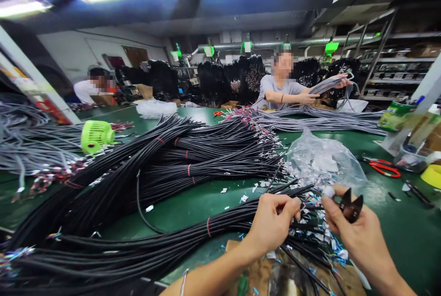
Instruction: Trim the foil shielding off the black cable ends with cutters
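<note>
Cables lie on the green table, ends at your left hand, which is pinched closed, what it holds hidden. Your right hand, just beside, grips cutters. Scraps litter the gap; a bag bounds it beyond. Room opens rightward, this side of the scissors.

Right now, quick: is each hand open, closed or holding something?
Left hand: closed; whether it pinches anything cannot be told.
Right hand: closed, holding dark cutters.
</note>
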`<state>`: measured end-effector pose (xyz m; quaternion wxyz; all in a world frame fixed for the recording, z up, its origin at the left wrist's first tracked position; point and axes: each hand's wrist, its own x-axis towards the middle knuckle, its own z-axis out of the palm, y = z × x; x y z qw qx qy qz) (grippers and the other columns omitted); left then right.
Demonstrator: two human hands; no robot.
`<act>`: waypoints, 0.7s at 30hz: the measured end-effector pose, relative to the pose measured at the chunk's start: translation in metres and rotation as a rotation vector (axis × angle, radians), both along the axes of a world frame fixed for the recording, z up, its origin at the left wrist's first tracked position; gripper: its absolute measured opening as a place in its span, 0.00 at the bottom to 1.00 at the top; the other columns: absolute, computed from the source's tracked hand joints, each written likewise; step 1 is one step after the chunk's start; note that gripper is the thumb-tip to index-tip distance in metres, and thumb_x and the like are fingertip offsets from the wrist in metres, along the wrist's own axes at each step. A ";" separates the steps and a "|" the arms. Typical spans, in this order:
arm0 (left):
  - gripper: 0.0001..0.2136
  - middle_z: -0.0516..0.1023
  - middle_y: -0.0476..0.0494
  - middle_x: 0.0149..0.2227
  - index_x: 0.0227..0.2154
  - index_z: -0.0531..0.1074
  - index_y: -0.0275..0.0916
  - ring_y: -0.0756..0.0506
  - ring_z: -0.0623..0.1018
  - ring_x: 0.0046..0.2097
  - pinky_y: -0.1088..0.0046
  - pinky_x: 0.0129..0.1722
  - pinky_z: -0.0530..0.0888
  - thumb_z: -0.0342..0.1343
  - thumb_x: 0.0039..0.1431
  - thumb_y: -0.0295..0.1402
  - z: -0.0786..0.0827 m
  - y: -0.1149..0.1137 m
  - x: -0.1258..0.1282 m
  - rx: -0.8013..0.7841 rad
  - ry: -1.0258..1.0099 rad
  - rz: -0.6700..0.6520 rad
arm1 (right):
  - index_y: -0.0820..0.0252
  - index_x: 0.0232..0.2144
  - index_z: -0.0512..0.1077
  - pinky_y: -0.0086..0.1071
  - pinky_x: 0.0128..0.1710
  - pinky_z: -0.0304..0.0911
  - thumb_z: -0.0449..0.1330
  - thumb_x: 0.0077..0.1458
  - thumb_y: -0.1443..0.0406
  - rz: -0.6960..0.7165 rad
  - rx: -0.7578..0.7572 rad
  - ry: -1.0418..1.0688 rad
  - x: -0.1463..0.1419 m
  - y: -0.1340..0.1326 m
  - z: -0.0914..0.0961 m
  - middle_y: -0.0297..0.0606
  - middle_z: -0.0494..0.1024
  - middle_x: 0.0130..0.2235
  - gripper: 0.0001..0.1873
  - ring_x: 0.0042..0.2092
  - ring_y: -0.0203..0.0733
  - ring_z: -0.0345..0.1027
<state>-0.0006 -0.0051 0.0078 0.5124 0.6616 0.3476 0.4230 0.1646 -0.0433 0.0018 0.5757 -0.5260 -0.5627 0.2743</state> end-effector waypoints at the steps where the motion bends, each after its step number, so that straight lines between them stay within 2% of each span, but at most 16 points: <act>1: 0.24 0.55 0.54 0.14 0.15 0.64 0.34 0.54 0.54 0.19 0.77 0.19 0.51 0.48 0.57 0.48 0.000 0.000 0.000 -0.011 -0.009 -0.015 | 0.57 0.36 0.66 0.27 0.20 0.53 0.59 0.55 0.57 -0.041 0.045 -0.065 0.001 0.000 0.001 0.29 0.63 0.24 0.11 0.23 0.34 0.56; 3: 0.25 0.54 0.54 0.14 0.15 0.64 0.35 0.55 0.53 0.19 0.77 0.19 0.51 0.48 0.56 0.51 0.000 0.000 -0.001 -0.034 -0.017 -0.036 | 0.56 0.34 0.68 0.28 0.22 0.56 0.60 0.55 0.59 -0.055 0.124 -0.196 0.003 0.001 0.004 0.32 0.67 0.26 0.09 0.26 0.36 0.61; 6: 0.26 0.54 0.54 0.14 0.15 0.64 0.35 0.55 0.53 0.18 0.77 0.18 0.50 0.47 0.55 0.54 0.001 0.000 -0.001 -0.053 -0.005 -0.048 | 0.55 0.33 0.68 0.29 0.25 0.58 0.59 0.56 0.65 -0.003 0.270 -0.367 0.002 0.001 0.006 0.33 0.70 0.29 0.02 0.29 0.38 0.65; 10: 0.27 0.54 0.54 0.14 0.14 0.64 0.35 0.55 0.53 0.18 0.76 0.19 0.50 0.48 0.55 0.54 0.002 -0.001 -0.001 -0.052 0.010 -0.058 | 0.54 0.40 0.67 0.30 0.31 0.61 0.60 0.53 0.73 0.025 0.489 -0.592 0.005 -0.002 -0.001 0.36 0.71 0.35 0.13 0.33 0.38 0.67; 12: 0.26 0.54 0.54 0.14 0.14 0.65 0.35 0.54 0.53 0.19 0.76 0.19 0.50 0.48 0.55 0.52 0.002 -0.002 -0.001 -0.047 0.011 -0.061 | 0.55 0.45 0.66 0.31 0.34 0.61 0.59 0.52 0.75 0.048 0.531 -0.695 0.008 -0.004 -0.006 0.39 0.72 0.39 0.18 0.38 0.41 0.69; 15: 0.24 0.56 0.53 0.14 0.15 0.66 0.34 0.54 0.54 0.19 0.76 0.20 0.51 0.49 0.57 0.47 0.004 -0.002 -0.002 -0.012 0.035 -0.066 | 0.56 0.43 0.65 0.33 0.37 0.61 0.54 0.53 0.77 0.092 0.495 -0.685 0.010 -0.004 -0.007 0.39 0.72 0.39 0.17 0.40 0.43 0.68; 18: 0.20 0.61 0.51 0.15 0.15 0.68 0.33 0.53 0.57 0.20 0.76 0.21 0.53 0.50 0.57 0.42 0.004 -0.002 -0.001 0.023 0.075 -0.053 | 0.56 0.32 0.65 0.30 0.29 0.59 0.52 0.55 0.74 0.158 0.314 -0.563 0.005 0.000 0.000 0.34 0.69 0.30 0.08 0.30 0.38 0.65; 21: 0.19 0.63 0.50 0.16 0.16 0.70 0.33 0.52 0.59 0.21 0.76 0.22 0.55 0.50 0.57 0.40 0.002 -0.004 0.001 0.060 0.114 -0.008 | 0.56 0.29 0.63 0.29 0.25 0.56 0.51 0.52 0.75 0.122 0.232 -0.602 0.001 0.004 0.004 0.32 0.67 0.26 0.09 0.26 0.37 0.61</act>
